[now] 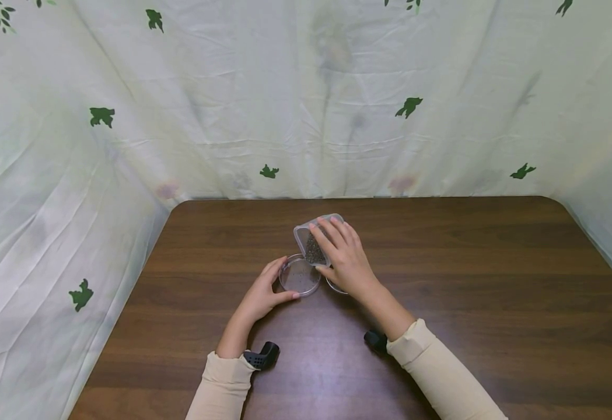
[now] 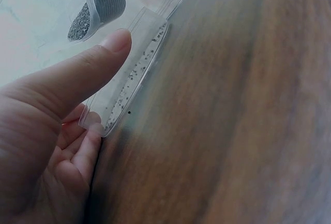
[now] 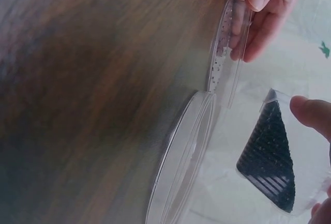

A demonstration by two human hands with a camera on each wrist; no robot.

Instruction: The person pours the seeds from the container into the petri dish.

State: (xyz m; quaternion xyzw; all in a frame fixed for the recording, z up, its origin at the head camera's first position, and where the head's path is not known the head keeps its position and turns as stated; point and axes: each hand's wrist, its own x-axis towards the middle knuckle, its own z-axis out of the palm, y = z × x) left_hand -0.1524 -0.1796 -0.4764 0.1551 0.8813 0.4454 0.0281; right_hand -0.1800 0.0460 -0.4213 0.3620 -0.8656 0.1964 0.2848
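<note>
Thumb and fingers of my left hand (image 1: pixel 260 298) grip opposite sides of a clear round petri dish (image 1: pixel 299 279), which lies on the table. Scattered dark grains (image 2: pixel 135 74) show inside this dish in the left wrist view. My right hand (image 1: pixel 352 262) holds a clear ribbed plastic container (image 1: pixel 300 234) above the dish, tilted with one corner down toward it. Dark granules (image 3: pixel 269 157) have slid to the low side of the container. Partly under the right hand, a second clear round dish or lid (image 3: pixel 178 167) rests beside the first.
The brown wooden table (image 1: pixel 468 280) extends on both sides of the hands. Behind it and to the sides hangs a pale cloth (image 1: pixel 284 105) with green leaf-like shapes. One loose dark grain (image 2: pixel 129 113) lies on the table near the dish.
</note>
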